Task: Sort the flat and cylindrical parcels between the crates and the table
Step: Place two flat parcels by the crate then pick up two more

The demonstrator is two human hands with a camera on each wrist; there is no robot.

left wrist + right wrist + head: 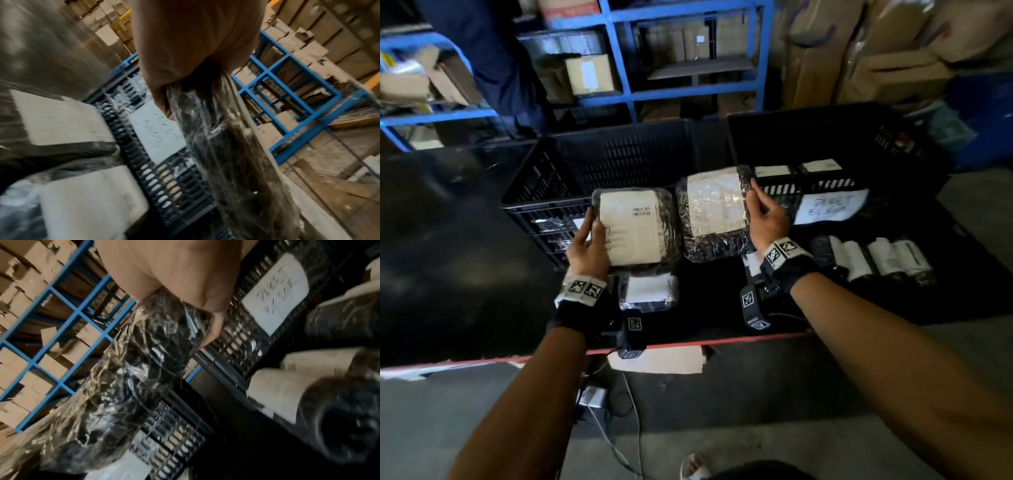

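Left hand (587, 247) grips the near-left edge of a flat black plastic-wrapped parcel with a cream label (635, 229), thumb on top, fingers curled beneath. Right hand (767, 219) pinches the right edge of a second flat black shrink-wrapped parcel with a white label (714, 212). Both parcels are held above the black table (465, 274), side by side — in front of two black slotted plastic crates: left crate (599, 164) at 11 o'clock, right crate (825, 144) at 1 o'clock. Cylindrical black-wrapped rolls (873, 258) lie on the table at 3 o'clock.
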